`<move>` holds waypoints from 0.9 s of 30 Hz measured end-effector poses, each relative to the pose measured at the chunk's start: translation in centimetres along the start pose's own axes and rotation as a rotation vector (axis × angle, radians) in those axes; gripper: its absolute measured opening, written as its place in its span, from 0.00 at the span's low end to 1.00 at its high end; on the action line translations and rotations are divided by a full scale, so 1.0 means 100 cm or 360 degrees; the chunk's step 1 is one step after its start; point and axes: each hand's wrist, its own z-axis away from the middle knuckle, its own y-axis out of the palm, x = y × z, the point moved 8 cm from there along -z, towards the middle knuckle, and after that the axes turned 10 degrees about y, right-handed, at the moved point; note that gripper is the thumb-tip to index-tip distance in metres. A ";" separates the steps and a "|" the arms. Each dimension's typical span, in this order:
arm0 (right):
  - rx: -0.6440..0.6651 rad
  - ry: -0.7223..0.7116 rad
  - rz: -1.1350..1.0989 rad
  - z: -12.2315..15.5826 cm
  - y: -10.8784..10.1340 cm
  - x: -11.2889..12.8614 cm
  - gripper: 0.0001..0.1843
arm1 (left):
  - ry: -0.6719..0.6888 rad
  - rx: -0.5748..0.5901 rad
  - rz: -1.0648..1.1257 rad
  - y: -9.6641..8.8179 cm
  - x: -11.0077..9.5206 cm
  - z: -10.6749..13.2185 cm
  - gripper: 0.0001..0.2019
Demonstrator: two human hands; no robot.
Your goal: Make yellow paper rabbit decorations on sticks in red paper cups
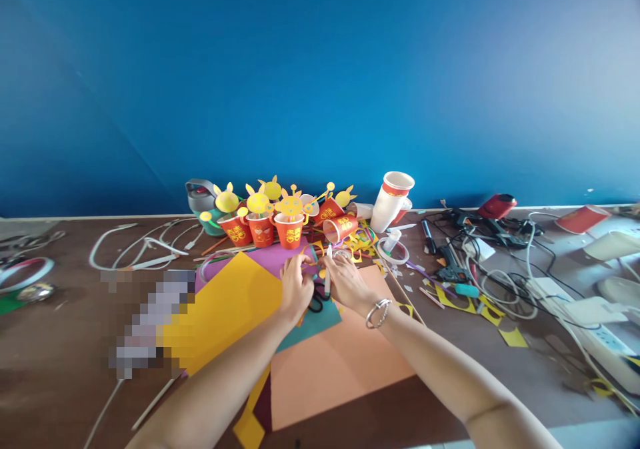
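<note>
The left hand (297, 283) pinched a thin orange strip (310, 264) before the red cups (290, 237); the right hand (351, 281) had its grip closed around a white pen (328, 279). This step appeared to be fine work on the strip, seemingly calling next for a steady hold.

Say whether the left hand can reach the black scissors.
Probably yes: the black scissors lie partly uncovered close beside the left hand, nothing visible between, though it may be holding something small.
</note>
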 end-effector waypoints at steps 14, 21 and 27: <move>-0.0142 -0.0037 -0.0057 0.001 -0.007 -0.001 0.27 | -0.0034 -0.0011 -0.0008 0.000 0.002 -0.001 0.16; -0.0052 -0.0009 -0.0312 0.002 -0.004 -0.004 0.28 | -0.0096 -0.0204 0.0097 -0.007 0.011 -0.001 0.16; -0.0141 0.0143 -0.0485 0.003 -0.016 -0.022 0.33 | -0.0232 -0.0100 0.0016 -0.002 0.017 0.000 0.18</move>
